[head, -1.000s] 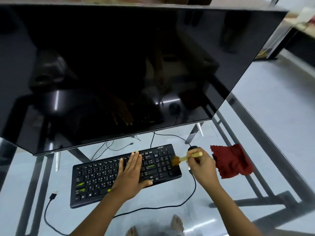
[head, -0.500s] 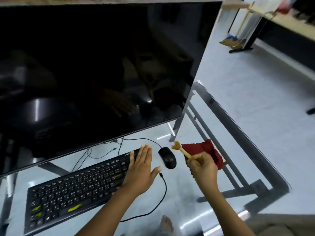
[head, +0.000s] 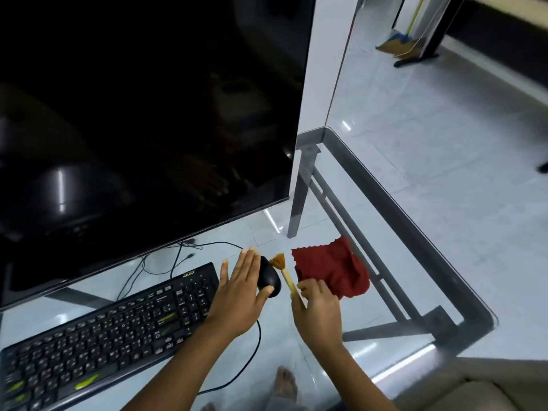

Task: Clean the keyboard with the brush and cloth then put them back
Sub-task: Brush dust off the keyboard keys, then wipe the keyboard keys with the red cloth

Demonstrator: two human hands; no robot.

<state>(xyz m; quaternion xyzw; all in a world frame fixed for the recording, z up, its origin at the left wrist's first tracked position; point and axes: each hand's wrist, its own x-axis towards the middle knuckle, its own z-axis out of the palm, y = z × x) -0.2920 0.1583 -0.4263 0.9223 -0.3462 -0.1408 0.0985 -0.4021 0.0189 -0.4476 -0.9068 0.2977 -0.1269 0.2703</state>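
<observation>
The black keyboard lies at the lower left of the glass table. My right hand grips the pale handle of a small brush, whose orange bristles point away from me, low over the glass between the mouse and the cloth. The crumpled red cloth lies on the glass just beyond and right of that hand. My left hand is flat with its fingers spread, past the keyboard's right end, with the thumb against the black mouse.
A large dark monitor hangs over the back of the glass table. Cables run behind the keyboard and under my left arm. The table's right edge and front corner are close to the cloth. A bare foot shows through the glass below.
The brush has left the keyboard's right end and moved right and down toward the glass beside the cloth. My left hand slid off the keys to the mouse. The view swung right.
</observation>
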